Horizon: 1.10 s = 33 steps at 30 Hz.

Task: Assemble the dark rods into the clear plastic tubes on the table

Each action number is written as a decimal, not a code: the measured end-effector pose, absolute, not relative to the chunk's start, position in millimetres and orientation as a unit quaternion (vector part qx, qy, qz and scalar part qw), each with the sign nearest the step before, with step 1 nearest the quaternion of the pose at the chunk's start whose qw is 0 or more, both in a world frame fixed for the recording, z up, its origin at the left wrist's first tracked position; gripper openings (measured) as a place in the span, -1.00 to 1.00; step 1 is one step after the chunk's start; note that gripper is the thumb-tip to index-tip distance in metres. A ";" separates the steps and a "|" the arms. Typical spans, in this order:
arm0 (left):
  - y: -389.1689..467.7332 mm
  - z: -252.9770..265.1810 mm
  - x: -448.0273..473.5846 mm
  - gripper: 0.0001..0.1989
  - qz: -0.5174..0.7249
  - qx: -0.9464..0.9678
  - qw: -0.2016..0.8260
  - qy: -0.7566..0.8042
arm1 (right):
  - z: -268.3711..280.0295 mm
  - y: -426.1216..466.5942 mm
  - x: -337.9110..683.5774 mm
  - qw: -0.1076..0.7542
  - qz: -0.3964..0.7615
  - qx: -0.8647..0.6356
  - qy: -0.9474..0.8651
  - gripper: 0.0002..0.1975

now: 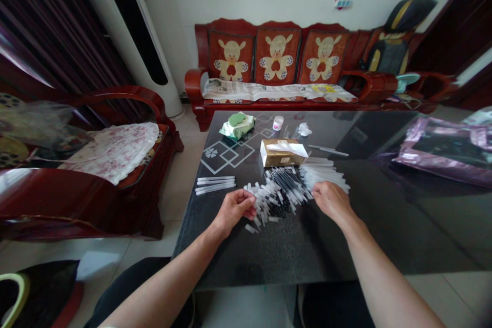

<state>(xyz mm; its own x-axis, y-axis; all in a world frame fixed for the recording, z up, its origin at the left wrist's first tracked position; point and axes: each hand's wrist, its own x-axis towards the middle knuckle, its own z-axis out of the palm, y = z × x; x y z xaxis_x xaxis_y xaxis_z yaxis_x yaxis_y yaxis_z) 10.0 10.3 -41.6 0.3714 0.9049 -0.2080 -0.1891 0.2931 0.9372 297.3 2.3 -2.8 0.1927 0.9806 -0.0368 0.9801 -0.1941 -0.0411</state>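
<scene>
My left hand (236,209) is closed in a pinch at the left edge of a heap of translucent pen caps (263,197), with what looks like a cap at its fingertips. My right hand (331,199) reaches to the near side of a stack of clear white pen barrels (321,170). Its fingers are curled together, and what they hold is hidden. Between the hands lie many thin black-ended pen refills (284,179), with small black pieces (280,209) below them. Several capped pens (215,183) lie side by side to the left of my left hand.
A tissue box (283,154) stands just behind the pen parts on the dark glossy table (246,261). Farther back are a green wipes pack (237,125), a small white jar (278,123) and crumpled tissue (304,129). Two loose pens (328,150) lie behind the barrels; a purple plastic bag (446,151) is at the right.
</scene>
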 end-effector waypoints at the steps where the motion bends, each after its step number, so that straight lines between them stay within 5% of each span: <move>1: 10.8 -42.4 9.4 -0.62 0.396 0.440 0.701 0.398 | -5.0 2.0 297.9 -0.012 0.029 -0.773 -0.633 -0.79; 17: 17.0 -44.1 2.4 -0.63 0.412 0.433 0.694 0.402 | -19.6 7.0 289.6 -0.057 0.026 -0.779 -0.624 -0.72; 26: 17.4 -52.5 0.8 -0.75 0.353 0.622 0.519 0.468 | -2.5 7.8 294.8 -0.003 0.040 -0.802 -0.595 -0.79; 30: 15.3 -46.6 2.3 -0.76 0.370 0.658 0.443 0.484 | -3.9 5.0 293.2 0.105 0.188 -0.788 -0.578 -0.82; 33: 15.2 -42.4 5.5 -0.74 0.410 0.620 0.484 0.462 | -8.8 -0.9 276.6 0.199 0.364 -0.722 -0.554 -0.85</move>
<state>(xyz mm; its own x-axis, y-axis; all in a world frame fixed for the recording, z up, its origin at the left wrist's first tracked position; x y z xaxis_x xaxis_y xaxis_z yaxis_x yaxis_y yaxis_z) 5.5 15.2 -42.4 0.2363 0.9698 0.0613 0.1753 -0.1046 0.9789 276.6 -0.9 -8.8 0.1217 0.9446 -0.3049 0.6556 -0.3071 -0.6898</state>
